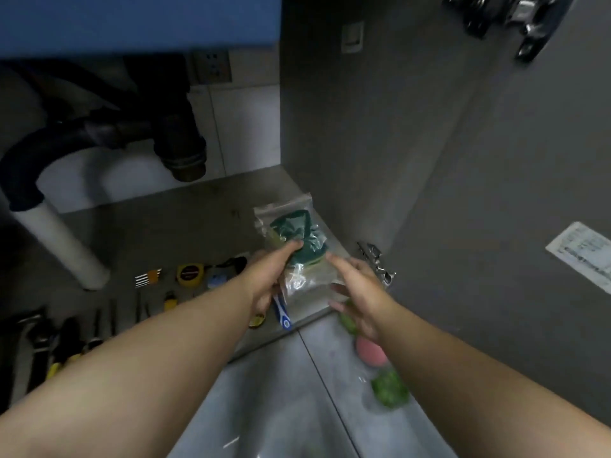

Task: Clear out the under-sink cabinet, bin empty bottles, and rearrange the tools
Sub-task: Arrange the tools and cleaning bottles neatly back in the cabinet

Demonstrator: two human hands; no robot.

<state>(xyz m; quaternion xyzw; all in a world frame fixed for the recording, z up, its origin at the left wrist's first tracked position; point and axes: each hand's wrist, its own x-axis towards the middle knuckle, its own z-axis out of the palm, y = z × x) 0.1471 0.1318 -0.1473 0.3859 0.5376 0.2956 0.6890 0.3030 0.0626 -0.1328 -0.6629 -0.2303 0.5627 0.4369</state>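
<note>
A clear zip bag [299, 279] with green scouring pads inside is held over the right end of the cabinet floor [185, 233]. My left hand [269, 279] grips the bag from the left, thumb on a pad. My right hand [358, 292] is just to the bag's right, fingers spread and loose, near or touching its edge. A blue and white toothbrush [282, 314] sticks out below my left hand. Tools lie in rows on the cabinet floor: a yellow tape measure [189, 275], a small set of keys or bits [147, 278], pliers and screwdrivers [66, 345].
Black drain pipes [172, 140] and a white pipe [62, 246] fill the cabinet's left. The open grey door [496, 226] with hinge [377, 262] stands right. A pink pad [370, 353] and green scourers [390, 390] lie on the floor outside.
</note>
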